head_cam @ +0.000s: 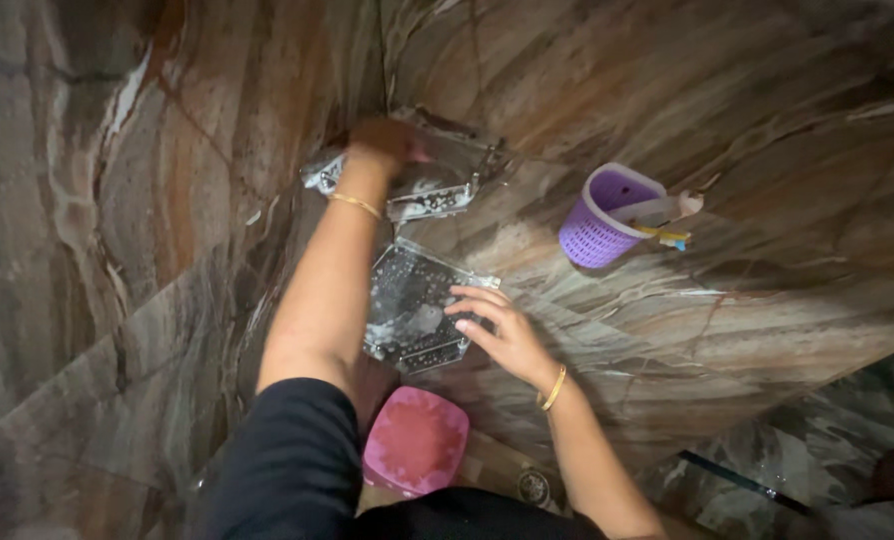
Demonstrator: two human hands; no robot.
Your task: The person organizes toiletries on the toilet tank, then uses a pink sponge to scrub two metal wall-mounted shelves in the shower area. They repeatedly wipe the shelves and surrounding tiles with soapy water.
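1. I am reaching my left hand up onto the upper glass corner shelf; it is blurred, so I cannot tell its grip.
2. I am resting my right hand, fingers spread, on the wet lower glass corner shelf.
3. A purple basket is hanging on the marble wall, right of the shelves.
4. A pink stool is standing below.
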